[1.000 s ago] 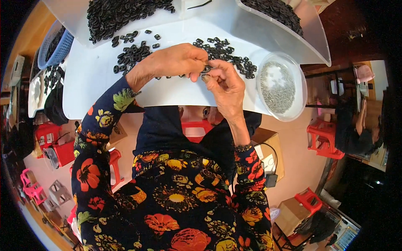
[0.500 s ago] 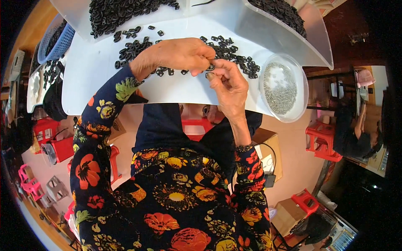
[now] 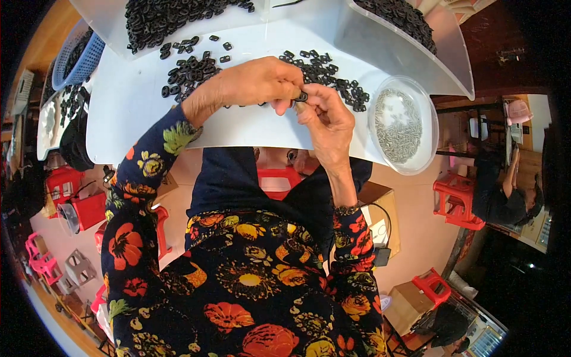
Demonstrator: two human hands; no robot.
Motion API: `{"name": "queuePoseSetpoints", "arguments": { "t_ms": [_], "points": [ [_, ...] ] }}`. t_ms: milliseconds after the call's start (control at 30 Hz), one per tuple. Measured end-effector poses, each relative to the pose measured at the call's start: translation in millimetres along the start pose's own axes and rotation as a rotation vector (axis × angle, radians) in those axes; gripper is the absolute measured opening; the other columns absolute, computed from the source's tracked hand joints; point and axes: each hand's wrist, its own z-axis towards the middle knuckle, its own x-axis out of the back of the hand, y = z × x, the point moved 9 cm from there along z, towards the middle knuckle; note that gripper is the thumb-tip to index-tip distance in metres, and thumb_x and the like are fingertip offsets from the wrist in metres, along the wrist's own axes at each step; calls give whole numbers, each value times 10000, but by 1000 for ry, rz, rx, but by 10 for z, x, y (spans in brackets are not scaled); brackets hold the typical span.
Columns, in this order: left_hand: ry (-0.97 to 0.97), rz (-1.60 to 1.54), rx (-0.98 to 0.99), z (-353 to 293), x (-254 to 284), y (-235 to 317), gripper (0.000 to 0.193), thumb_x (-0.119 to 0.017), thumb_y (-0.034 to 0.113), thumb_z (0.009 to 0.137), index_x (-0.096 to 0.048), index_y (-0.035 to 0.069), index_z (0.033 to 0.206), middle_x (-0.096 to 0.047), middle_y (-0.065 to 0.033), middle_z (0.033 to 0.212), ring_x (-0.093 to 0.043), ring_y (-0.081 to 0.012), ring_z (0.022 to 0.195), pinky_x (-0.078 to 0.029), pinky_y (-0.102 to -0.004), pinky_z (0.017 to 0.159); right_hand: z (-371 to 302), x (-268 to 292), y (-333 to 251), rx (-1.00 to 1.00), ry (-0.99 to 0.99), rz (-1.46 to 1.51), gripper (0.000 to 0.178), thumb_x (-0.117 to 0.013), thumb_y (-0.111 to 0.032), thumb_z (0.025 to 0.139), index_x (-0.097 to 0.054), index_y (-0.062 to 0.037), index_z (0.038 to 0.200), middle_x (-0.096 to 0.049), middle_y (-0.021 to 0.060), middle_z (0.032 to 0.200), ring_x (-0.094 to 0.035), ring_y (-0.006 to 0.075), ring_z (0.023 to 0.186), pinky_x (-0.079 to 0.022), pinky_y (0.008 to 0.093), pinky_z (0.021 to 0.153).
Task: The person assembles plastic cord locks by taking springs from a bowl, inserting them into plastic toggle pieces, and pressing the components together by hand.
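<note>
Both my hands meet over the front part of a white tabletop [image 3: 128, 119]. A small black plastic part [image 3: 302, 96] with a hole in it is pinched between them. My left hand [image 3: 262, 82] comes in from the left with its fingers curled against the part. My right hand [image 3: 328, 116] grips the part's other side between thumb and forefinger. Loose black parts of the same kind lie behind the hands, in a left pile [image 3: 191, 72] and a right pile [image 3: 351, 94]. Whether a pin is in the held part is too small to tell.
A round clear tub [image 3: 433, 128] of small silvery pins stands at the table's right edge. Two translucent bins [image 3: 380, 50] full of black parts are at the back. A blue basket [image 3: 80, 59] sits far left. Red stools [image 3: 455, 199] and another person [image 3: 505, 190] are off to the right.
My thumb and forefinger have closed together on the black part, which has turned a little and shows more plainly. Both hands stay in nearly the same place.
</note>
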Motion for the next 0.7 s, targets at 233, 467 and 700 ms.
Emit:
{"name": "queuePoseSetpoints", "arguments": {
  "t_ms": [233, 467, 700],
  "points": [
    [252, -117, -134, -162, -117, -34, 235, -425, 189, 957, -521, 19, 827, -534, -19, 645, -497, -89, 618, -412, -247, 595, -6, 18, 0, 16, 10, 14, 258, -641, 1, 836, -589, -40, 1085, -604, -14, 814, -514, 35, 711, -431, 184, 622],
    [452, -104, -164, -216, -111, -93, 256, -439, 223, 981, -541, 13, 875, -488, 5, 649, -478, -76, 607, -402, -235, 570, -1, 9, -26, 52, 30, -43, 306, -642, 15, 823, -570, -46, 1114, -613, -14, 786, -505, 33, 670, -406, 177, 591],
    [494, -78, -135, -218, -139, -111, 265, -439, 222, 977, -499, 17, 819, -445, -5, 624, -428, -83, 583, -376, -262, 533, -1, 20, -38, 61, 38, -57, 323, -631, 31, 818, -561, -49, 1123, -569, -38, 720, -476, 27, 632, -380, 177, 563]
  ]
}}
